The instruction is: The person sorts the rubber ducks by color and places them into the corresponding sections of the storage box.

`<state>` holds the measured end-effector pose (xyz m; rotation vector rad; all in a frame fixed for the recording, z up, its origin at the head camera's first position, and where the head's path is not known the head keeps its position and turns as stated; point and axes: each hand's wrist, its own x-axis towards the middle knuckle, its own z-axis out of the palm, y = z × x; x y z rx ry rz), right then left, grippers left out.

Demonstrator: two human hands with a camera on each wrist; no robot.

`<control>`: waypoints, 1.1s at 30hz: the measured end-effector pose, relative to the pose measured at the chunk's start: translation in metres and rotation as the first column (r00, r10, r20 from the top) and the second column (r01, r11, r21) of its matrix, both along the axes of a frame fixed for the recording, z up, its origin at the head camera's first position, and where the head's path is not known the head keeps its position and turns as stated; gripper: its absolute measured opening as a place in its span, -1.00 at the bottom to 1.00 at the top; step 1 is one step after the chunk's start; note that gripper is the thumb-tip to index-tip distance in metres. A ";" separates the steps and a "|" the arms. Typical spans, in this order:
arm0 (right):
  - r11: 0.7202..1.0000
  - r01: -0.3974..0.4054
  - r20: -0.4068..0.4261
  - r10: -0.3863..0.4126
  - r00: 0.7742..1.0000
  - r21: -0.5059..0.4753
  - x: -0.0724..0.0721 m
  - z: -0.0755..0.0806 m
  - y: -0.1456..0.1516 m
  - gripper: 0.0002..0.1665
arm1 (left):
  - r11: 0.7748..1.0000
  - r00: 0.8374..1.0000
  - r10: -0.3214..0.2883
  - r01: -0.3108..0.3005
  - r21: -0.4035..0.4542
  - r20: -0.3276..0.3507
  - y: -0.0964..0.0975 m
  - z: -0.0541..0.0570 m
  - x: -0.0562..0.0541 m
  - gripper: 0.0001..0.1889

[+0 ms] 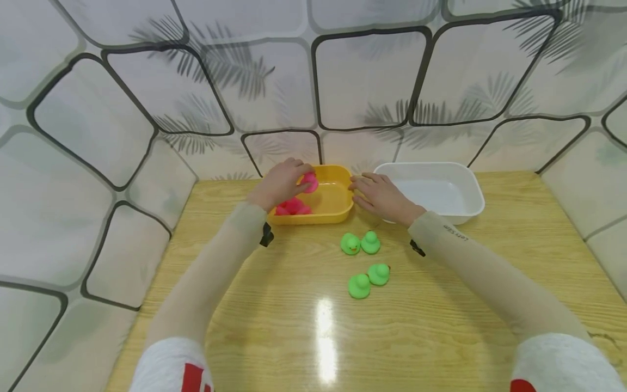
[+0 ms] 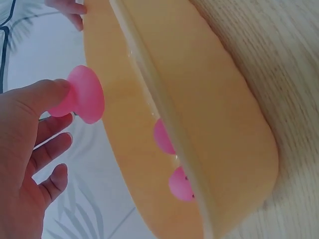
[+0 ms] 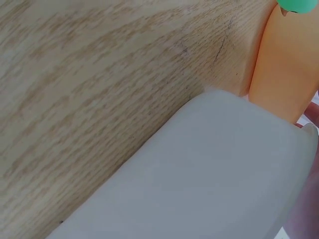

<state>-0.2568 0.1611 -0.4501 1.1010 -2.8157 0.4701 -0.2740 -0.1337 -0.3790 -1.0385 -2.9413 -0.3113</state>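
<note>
My left hand (image 1: 281, 184) pinches a pink rubber duck (image 2: 88, 95) between thumb and fingers, over the left part of a yellow bin (image 1: 338, 218). Several pink ducks (image 1: 294, 207) lie inside that bin at its front left corner, two showing past the rim in the left wrist view. At the bin's right end is my right hand (image 1: 383, 197), palm down, holding no duck, fingertips right at the yellow rim. In the right wrist view only a few of its fingers (image 3: 311, 113) show at the edge. Several green rubber ducks stand on the table, one (image 1: 350, 244) nearest the yellow bin.
A white bin (image 1: 469, 213) stands right of the yellow one, partly beneath my right forearm. Both are at the back of the wooden table (image 1: 274, 326), against a stone-patterned backdrop (image 1: 369, 81). Patterned side panels flank the table.
</note>
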 end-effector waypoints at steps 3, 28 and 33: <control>1.000 0.002 0.008 -0.002 1.000 -0.001 0.000 0.000 -0.001 -0.61 | 1.000 0.999 0.015 -0.015 -0.009 0.039 0.002 -0.004 0.000 -0.64; 1.000 0.011 0.022 -0.012 1.000 0.029 0.001 0.005 -0.002 -0.59 | 0.999 0.998 -0.048 0.047 0.020 0.042 -0.007 -0.019 0.026 -0.67; 0.999 0.016 0.022 -0.017 1.000 0.041 0.003 0.008 -0.003 -0.58 | 0.998 0.998 -0.055 0.055 0.013 0.038 -0.002 -0.022 0.030 -0.66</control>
